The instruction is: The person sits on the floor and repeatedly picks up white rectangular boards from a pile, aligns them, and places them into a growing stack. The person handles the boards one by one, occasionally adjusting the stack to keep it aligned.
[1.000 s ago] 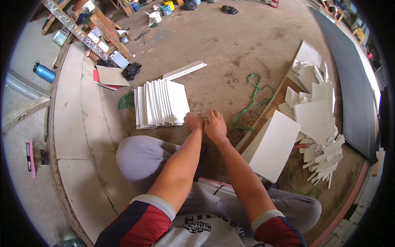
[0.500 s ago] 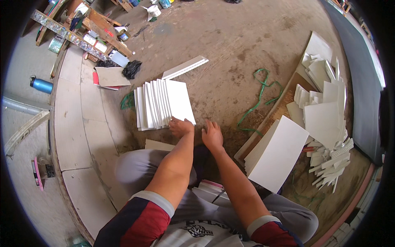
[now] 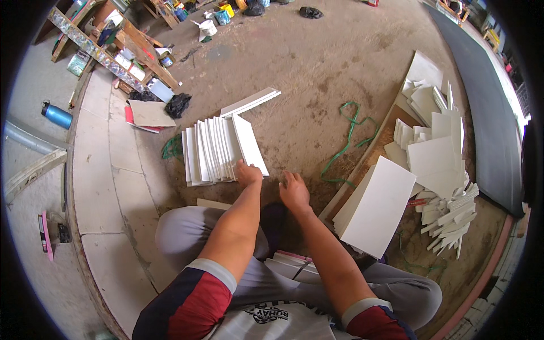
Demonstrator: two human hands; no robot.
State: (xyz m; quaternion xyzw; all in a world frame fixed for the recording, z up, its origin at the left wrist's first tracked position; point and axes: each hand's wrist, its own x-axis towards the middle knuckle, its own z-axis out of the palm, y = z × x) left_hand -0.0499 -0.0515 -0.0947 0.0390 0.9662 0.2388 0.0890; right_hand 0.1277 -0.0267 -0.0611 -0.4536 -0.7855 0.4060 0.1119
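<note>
A leaning row of thin white boards [image 3: 207, 150] lies on the floor ahead, fanned so that their edges show. At its right end one white board [image 3: 250, 144] stands tilted up on edge. My left hand [image 3: 248, 173] pinches that board by its near end, fingers closed. To the right, my right hand [image 3: 294, 191] hovers apart from the boards, fingers spread and nothing in them. Behind the row rests a white strip with a notched edge [image 3: 251, 102].
At the right, a stack of large white boards [image 3: 377, 207] leans beside a heap of white offcuts [image 3: 450, 218]. Green string [image 3: 340, 150] curls across the floor [image 3: 306, 85]. A black plastic bag [image 3: 178, 106] and cardboard [image 3: 152, 113] lie at the left, near a paint-stained wooden rack [image 3: 93, 48].
The board at the row's right end has tipped up from a flatter lean, with my left hand on it. My right hand stays nearly in place, fingers slightly more spread.
</note>
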